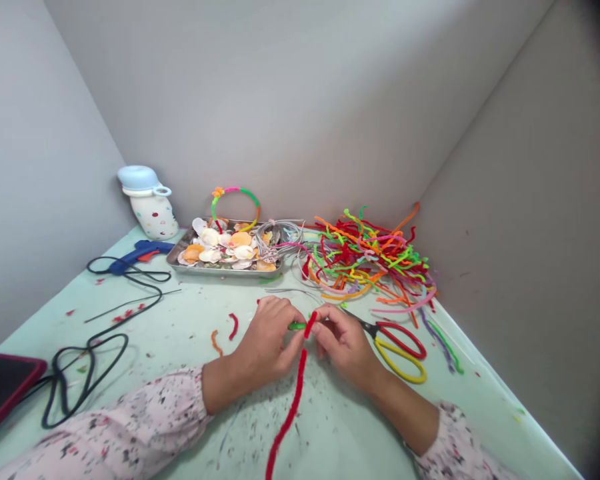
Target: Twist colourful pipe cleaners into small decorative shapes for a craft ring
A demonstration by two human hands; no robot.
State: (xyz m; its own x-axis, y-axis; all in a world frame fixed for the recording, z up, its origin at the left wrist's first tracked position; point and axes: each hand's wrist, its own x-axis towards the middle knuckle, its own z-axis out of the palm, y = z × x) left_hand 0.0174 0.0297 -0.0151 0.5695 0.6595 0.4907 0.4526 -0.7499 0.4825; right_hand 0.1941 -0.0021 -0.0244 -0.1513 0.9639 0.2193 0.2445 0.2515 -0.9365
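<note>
My left hand (270, 332) is closed in a pinch on a green pipe cleaner (296, 327), of which only a short piece shows at the fingertips. Opposite it, my right hand (344, 337) pinches a red pipe cleaner (310, 325) that crosses the green one. A long red length (291, 413) hangs below the fingers toward the lower edge of the view; whether it joins the pinched piece is hidden. Just beyond my right hand lie scissors (397, 347) with one red and one yellow handle.
A metal tray of shells (225, 270) stands at the back, with a pipe cleaner ring (258, 200) and a wire coil (290, 237). Right of it sits a pipe cleaner heap (370, 257). Leftward are a bottle (153, 210), glue gun (135, 257), black cord (90, 340) and phone (5, 390).
</note>
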